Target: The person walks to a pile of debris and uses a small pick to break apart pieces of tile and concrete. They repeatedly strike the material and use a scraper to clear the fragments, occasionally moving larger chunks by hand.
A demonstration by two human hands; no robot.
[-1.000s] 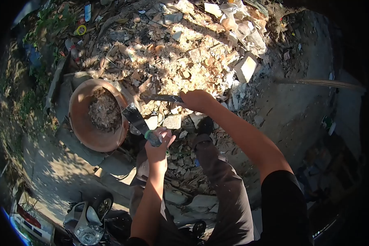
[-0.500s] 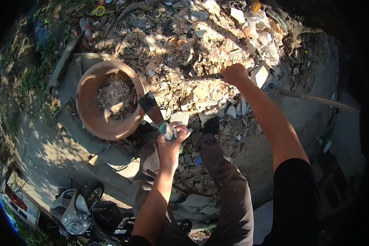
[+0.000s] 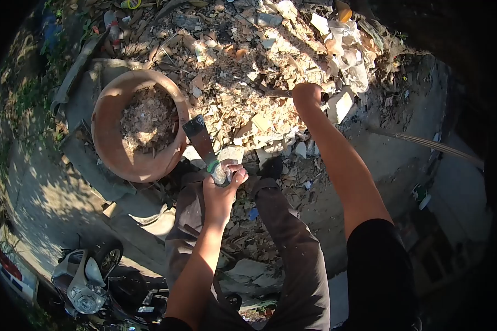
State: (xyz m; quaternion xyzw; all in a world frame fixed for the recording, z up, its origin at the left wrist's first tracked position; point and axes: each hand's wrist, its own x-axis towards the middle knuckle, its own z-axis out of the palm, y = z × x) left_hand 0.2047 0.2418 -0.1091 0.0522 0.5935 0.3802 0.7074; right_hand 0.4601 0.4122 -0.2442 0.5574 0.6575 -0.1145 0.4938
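Note:
In my left hand (image 3: 220, 193) is a scraper (image 3: 200, 137) with a broad flat blade and a green band at its handle. Its blade points up and left, close by the rim of a clay pot (image 3: 101, 129). Loose pale debris (image 3: 148, 121) partly fills that pot. My right hand (image 3: 307, 98) is closed round a narrow dark hand tool (image 3: 277, 92) reaching left over the pile of leaves and scraps (image 3: 232, 71). The handle's end shows at the hand's right side. I cannot tell the tool's exact kind.
White plastic sheeting (image 3: 352, 60) and a pale flat block (image 3: 341, 105) lie right of the pile. A thin bundle of rods (image 3: 425, 142) slants across the right side. A motorcycle (image 3: 88, 284) stands at lower left. A plastic bottle (image 3: 112, 27) lies upper left.
The view has shifted a little, so the pot appears higher and further left. My right hand has turned, and the tool's handle end now shows. The left hand keeps the scraper.

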